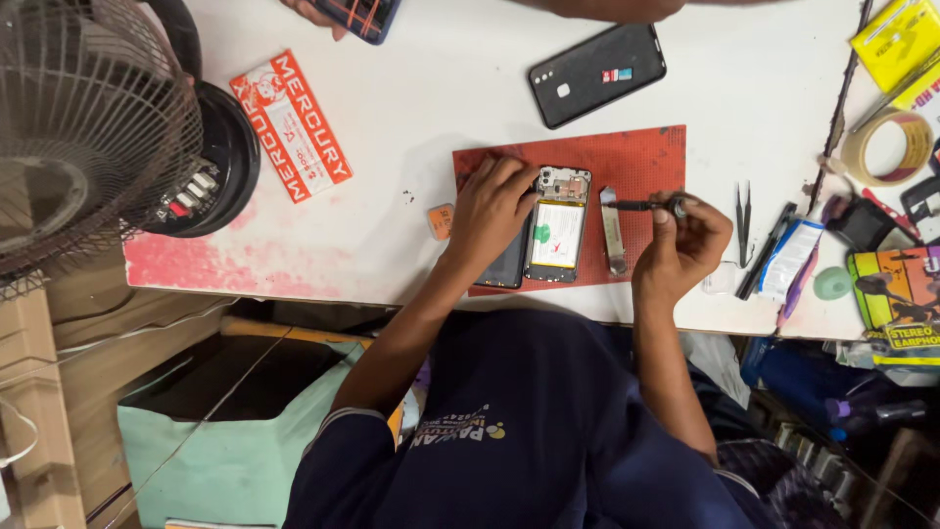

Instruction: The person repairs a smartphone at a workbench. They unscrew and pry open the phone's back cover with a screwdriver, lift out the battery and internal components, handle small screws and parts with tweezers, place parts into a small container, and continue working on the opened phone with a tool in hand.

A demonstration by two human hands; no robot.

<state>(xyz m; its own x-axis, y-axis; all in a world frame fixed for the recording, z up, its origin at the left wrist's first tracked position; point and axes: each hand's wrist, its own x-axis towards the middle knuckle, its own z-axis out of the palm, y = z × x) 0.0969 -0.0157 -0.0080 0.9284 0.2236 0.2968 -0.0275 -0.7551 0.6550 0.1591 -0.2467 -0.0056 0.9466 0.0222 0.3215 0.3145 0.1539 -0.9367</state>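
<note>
An opened phone (556, 225), its back off and its battery and board showing, lies on a red work mat (636, 162). My left hand (493, 211) presses on the phone's left side, fingers bent over its edge. My right hand (685, 240) grips a small dark screwdriver (641, 205) whose tip points left, towards the phone. Between phone and right hand lies a narrow metal strip (612, 231) on the mat.
A black phone back cover (597, 73) lies beyond the mat. Another person's hand (318, 14) holds a phone (359, 16) at the top edge. Tweezers (744, 211), a tape roll (889, 147) and packets sit right. A fan (88, 127) and a red card (291, 125) stand left.
</note>
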